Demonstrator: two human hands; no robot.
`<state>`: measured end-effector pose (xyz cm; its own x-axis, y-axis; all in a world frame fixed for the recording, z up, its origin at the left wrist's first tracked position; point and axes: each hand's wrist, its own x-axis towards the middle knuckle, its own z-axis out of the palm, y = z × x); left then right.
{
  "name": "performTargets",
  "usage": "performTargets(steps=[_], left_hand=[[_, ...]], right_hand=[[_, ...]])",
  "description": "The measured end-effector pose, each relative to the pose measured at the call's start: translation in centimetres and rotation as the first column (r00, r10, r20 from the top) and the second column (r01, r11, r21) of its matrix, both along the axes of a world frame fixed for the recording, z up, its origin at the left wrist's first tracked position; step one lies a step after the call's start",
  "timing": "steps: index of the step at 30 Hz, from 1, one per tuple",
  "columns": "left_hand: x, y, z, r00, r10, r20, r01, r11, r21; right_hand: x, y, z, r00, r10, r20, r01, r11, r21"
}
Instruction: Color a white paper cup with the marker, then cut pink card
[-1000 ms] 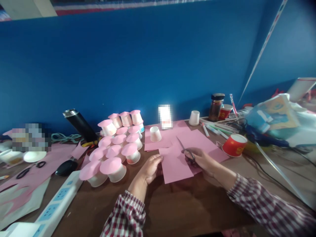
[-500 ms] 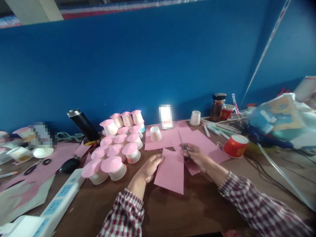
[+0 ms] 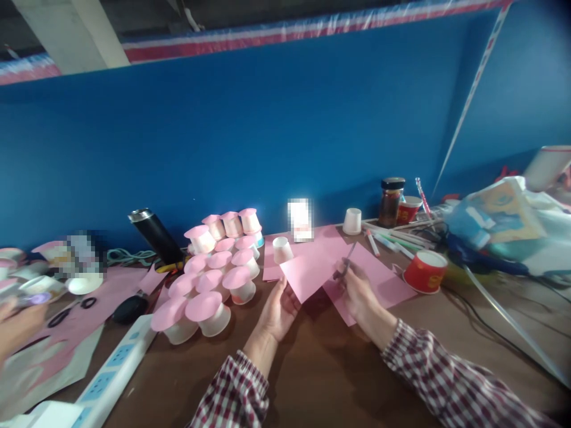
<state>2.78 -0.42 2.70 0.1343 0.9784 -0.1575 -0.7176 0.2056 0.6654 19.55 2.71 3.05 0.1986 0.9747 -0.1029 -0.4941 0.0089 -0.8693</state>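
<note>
A piece of pink paper (image 3: 306,274) is pinched at its left edge by my left hand (image 3: 277,312), tilted up off the table. My right hand (image 3: 358,292) is closed round a pair of scissors (image 3: 350,257), the blades pointing up and away from me; its fingers hide most of the handles. The scissors are just right of the paper. Beneath and behind lie larger pink sheets (image 3: 379,274), with a white paper cup (image 3: 282,250) standing on them. Left of my left hand are several cups topped with pink paper discs (image 3: 209,305).
At far left another person's hand (image 3: 22,324) reaches in near a second pair of scissors (image 3: 60,318). A power strip (image 3: 113,362), black mouse (image 3: 130,309) and black flask (image 3: 156,235) stand left. Right are a red paper cup (image 3: 425,272), pens (image 3: 388,239), a jar (image 3: 392,202) and cables.
My left hand has turned and lifted the pink paper, which now lies at a different angle. The scissors have shifted slightly right. Another person's hand has appeared at far left.
</note>
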Motion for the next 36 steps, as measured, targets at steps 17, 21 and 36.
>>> performTargets(steps=[17,21,36], left_hand=[[-0.3,0.6,-0.5,0.931,0.255,-0.26,-0.265,0.964,-0.003],[-0.5,0.8,-0.7,0.907,0.292,-0.302,-0.303,0.953,0.01],[-0.4,0.5,-0.2,0.927,0.213,-0.308,-0.247,0.966,-0.074]], right_hand=[[-2.0,-0.8,-1.2,0.993,0.086,0.082,-0.089,0.996,0.026],[-1.9,-0.8,-1.3,0.989,0.125,0.074,-0.128,0.991,0.045],[-1.7,-1.1,-1.3,0.976,0.124,0.178,-0.138,0.988,0.07]])
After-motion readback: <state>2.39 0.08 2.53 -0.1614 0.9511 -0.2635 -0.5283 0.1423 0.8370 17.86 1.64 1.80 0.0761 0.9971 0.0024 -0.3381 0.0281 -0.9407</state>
